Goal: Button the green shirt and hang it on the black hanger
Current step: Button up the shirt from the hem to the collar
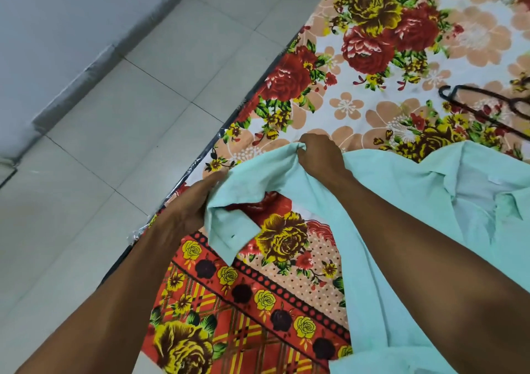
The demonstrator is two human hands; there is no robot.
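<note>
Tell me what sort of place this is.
Probably a bedroom at home: a floral bedsheet covers a bed beside a pale tiled floor, with a green shirt and black hanger lying on it.

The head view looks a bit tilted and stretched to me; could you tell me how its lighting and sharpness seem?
Head view: soft, even light with no hard shadows; wide-angle tilt slants the floor tiles; shirt and both hands reasonably sharp, the left hand slightly smeared; hanger cut by the right edge.
</note>
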